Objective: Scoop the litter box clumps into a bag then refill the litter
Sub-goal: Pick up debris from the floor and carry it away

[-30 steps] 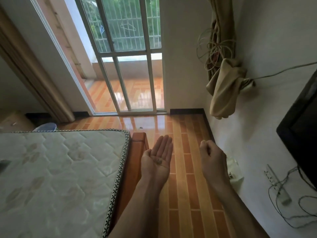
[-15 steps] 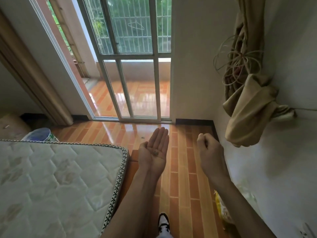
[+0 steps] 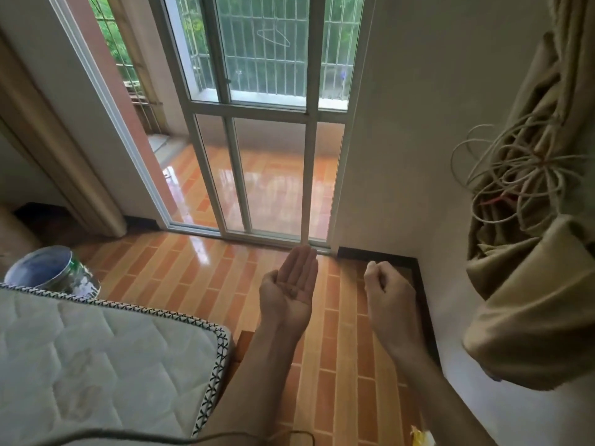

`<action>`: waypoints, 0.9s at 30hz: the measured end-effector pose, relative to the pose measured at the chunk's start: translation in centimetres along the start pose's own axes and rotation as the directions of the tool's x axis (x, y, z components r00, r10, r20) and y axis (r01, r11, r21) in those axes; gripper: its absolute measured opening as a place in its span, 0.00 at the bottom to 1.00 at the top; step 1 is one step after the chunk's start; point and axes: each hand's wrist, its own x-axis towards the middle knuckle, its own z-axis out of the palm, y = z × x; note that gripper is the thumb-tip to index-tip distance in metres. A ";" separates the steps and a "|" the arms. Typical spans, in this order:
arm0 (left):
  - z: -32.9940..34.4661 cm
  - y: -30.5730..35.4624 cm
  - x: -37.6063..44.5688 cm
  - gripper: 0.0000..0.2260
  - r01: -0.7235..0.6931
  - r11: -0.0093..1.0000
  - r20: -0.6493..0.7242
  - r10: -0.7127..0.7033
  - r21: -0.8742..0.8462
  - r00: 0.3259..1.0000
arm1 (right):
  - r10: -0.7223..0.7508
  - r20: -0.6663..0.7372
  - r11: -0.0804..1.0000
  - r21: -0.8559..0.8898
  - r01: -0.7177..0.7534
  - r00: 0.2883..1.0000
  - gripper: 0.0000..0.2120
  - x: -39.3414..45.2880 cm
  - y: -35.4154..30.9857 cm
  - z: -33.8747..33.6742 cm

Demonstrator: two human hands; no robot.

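The left hand (image 3: 288, 292) is held out palm up over the tiled floor (image 3: 180, 278), fingers (image 3: 301, 263) flat and together, with a few small dark litter bits (image 3: 292, 289) resting in the palm. Just beside it, the right hand (image 3: 388, 296) is curled into a loose fist, back up; whether it holds anything is hidden.

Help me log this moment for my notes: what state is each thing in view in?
left hand: open, palm up, a few small dark bits on it
right hand: closed in a loose fist, contents hidden
sliding glass door: open on its left side
curtain: bunched and knotted up
cable: coiled, hanging
mattress: bare
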 end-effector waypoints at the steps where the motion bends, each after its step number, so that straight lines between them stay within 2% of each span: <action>1: 0.7 0.2 1.2 0.23 -0.005 1.000 0.001 0.005 -0.001 1.000 | -0.003 0.008 1.000 0.002 0.003 1.000 0.16 1.4 -0.1 0.6; 8: 4.7 1.6 10.4 0.23 -0.048 0.998 -0.027 0.047 -0.035 0.999 | -0.029 0.065 0.999 0.048 0.026 0.997 0.17 11.7 1.5 5.7; 17: 10.8 5.1 23.9 0.23 -0.230 0.971 -0.126 0.221 -0.063 0.967 | -0.092 0.261 0.994 0.082 0.073 0.961 0.17 28.5 3.1 11.9; 22: 12.9 8.9 29.5 0.27 -0.354 0.925 -0.189 0.326 -0.138 0.926 | -0.231 0.412 0.972 0.147 0.186 0.882 0.17 36.2 1.3 16.3; 27: 14.1 12.8 31.8 0.23 -0.495 0.854 -0.255 0.448 -0.163 0.857 | -0.305 0.538 0.952 0.206 0.228 0.786 0.18 41.3 -1.7 21.6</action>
